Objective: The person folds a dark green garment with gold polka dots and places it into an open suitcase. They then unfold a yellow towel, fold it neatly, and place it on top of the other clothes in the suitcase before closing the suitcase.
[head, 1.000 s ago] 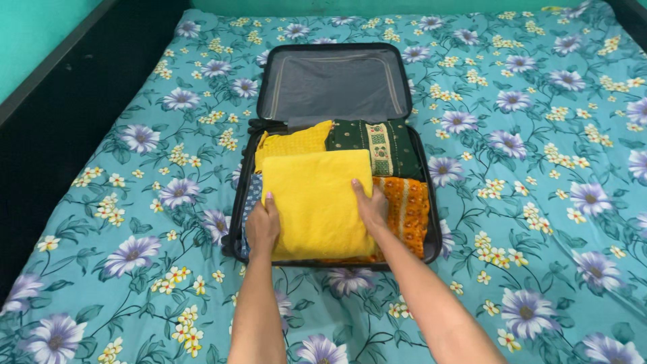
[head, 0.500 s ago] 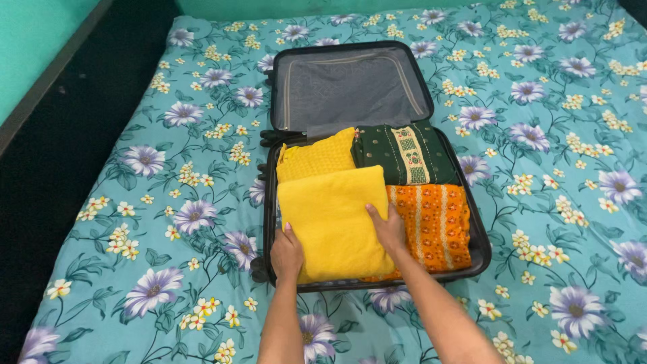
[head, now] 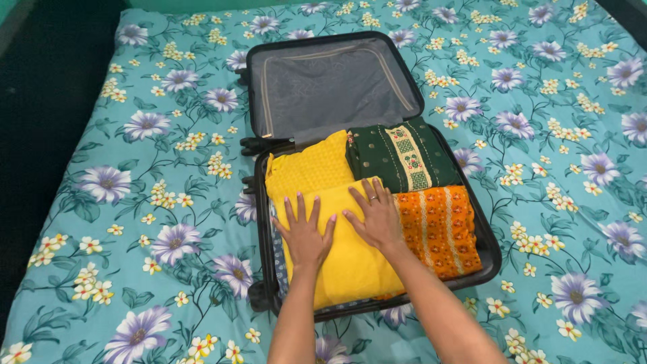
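Note:
An open black suitcase [head: 490, 251] lies on a bed, its grey-lined lid [head: 330, 84] flat at the far side. A folded plain yellow cloth [head: 350, 266] fills the near left of the case. My left hand [head: 303, 232] and my right hand [head: 374, 216] both rest flat on top of it, fingers spread, holding nothing. Behind it sits a textured yellow garment [head: 310, 172]. A dark green garment with a patterned band [head: 397, 155] is at the far right, and an orange patterned garment [head: 441, 229] is at the near right.
The bed is covered by a teal sheet with purple and yellow flowers [head: 566, 168] that spreads on all sides of the case. A dark floor strip [head: 40, 121] runs along the bed's left edge.
Both hands moved from gripping the plain yellow cloth's side edges to lying flat on its top with fingers spread. The view shifted closer and to the left.

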